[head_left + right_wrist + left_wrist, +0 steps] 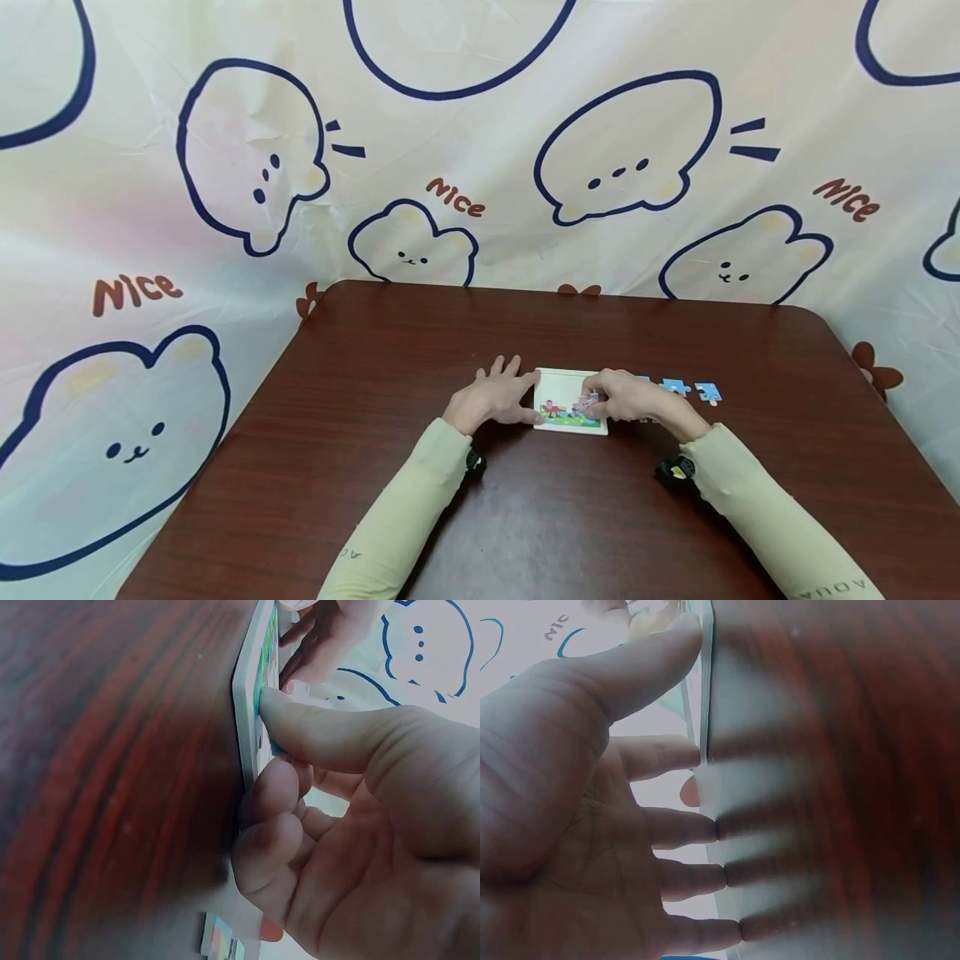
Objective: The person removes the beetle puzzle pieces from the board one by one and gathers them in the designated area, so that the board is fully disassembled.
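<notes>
A white-framed jigsaw puzzle board [557,383] lies on the table, with colourful pieces fitted along its near side. Its left edge is touched by the left hand [491,398], thumb and index finger at the frame and the fingers spread straight; in the left wrist view the other fingertips touch the tabletop. Over the right part of the board, the right hand [633,397] pinches a puzzle piece [277,747] between thumb and curled fingers. Most of that piece is hidden by the fingers.
Blue loose puzzle pieces [707,392] lie right of the board, some partly behind the right hand. They rest on a dark brown wooden table [420,350]. A cloth printed with bear faces [510,150] hangs behind and beside it.
</notes>
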`<state>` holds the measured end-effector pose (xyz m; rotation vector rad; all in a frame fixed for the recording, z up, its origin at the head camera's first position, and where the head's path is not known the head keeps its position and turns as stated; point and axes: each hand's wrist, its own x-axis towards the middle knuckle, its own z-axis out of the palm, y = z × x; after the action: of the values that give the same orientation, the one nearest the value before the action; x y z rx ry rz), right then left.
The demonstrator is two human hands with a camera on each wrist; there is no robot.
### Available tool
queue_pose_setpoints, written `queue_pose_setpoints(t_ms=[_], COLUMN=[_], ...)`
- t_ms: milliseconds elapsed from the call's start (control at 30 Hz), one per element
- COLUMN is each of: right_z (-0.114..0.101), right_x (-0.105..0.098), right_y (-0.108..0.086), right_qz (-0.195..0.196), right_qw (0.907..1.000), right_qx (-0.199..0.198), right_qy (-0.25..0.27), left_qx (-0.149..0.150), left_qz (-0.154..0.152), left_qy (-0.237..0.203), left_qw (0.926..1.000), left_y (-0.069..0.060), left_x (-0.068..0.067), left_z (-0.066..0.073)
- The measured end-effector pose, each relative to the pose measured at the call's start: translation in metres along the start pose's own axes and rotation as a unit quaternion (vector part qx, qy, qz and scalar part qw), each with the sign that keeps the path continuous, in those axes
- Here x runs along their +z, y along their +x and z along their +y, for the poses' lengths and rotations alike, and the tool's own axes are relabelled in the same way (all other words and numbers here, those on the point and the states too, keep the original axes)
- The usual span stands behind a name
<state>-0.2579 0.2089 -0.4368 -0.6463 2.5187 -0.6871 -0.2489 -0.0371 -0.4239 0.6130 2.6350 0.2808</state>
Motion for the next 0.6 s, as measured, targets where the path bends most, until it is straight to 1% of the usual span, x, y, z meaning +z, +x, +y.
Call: queue_pose_setpoints(t_ms=[133, 267, 467, 600], right_z=[-0.003, -0.005, 0.000, 0.008], right_x=[-0.002, -0.008, -0.020, -0.026], right_y=[-0.002, -0.009, -0.029, -0.038], right_qz=[0.002, 0.009, 0.017, 0.020], right_qw=[0.9998, 0.9994, 0.9998, 0.9993], right_qx=[-0.009, -0.021, -0.011, -0.021], right_qy=[-0.019, -0.027, 0.000, 0.024], left_qx=[-0.005, -0.004, -0.001, -0.001], left_qz=[0.001, -0.002, -0.008, -0.009], left_qy=[0.003, 0.002, -0.001, -0.004], left_qw=[1.0000, 1.0000, 1.0000, 1.0000], left_y=[-0.001, -0.002, -0.002, -0.003], left_x=[0.000, 0.000, -0.001, -0.002], left_z=[0.000, 0.001, 0.001, 0.000])
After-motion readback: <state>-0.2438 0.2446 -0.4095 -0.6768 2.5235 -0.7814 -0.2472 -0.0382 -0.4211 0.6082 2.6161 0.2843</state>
